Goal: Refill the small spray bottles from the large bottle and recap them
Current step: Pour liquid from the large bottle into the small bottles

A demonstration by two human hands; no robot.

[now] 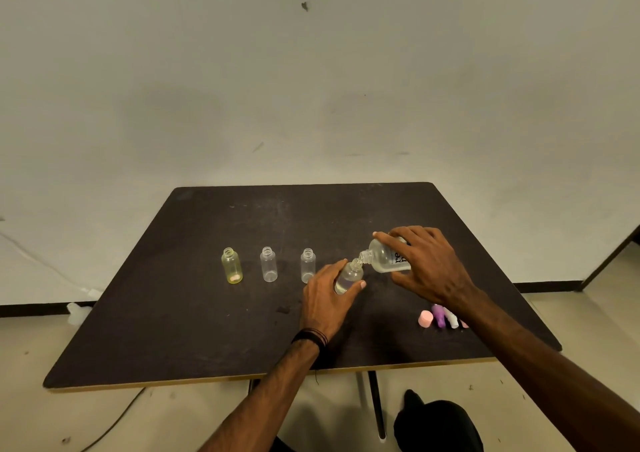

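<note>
— Dark tabletop [207, 330], scuffed, with a pale wall behind it. What stands on it?

— Three small spray bottles without caps, upright in a row toward nine o'clock of the hands: a yellowish bottle [231, 265] farthest out, a clear middle bottle [268, 264], then a clear near bottle [308, 265] just beside the left hand [323, 299].

— And the fourth?

— The left hand grips it: a small clear bottle [349, 276], tilted, thumb on one side and fingers curled round the other, neck pointing to one o'clock.

— Where is the large bottle [384, 257]?

— At three o'clock of that one, tipped almost flat, mouth against the small bottle's neck. The right hand [427, 264] clasps it from above, fingers wrapped over the body and hiding most of the label.

— Anything in the way?

— The left hand's knuckles cover the base of the near clear bottle. At five o'clock of the hands, a pink cap [425, 318] lies on the table, beside it a purple sprayer top [439, 315] and a white sprayer top [451, 320]; the right forearm hides part of that cluster, so I cannot count it fully.

— Below the table?

— One black table leg [377, 406] and a cable [114, 420] on the floor.
</note>
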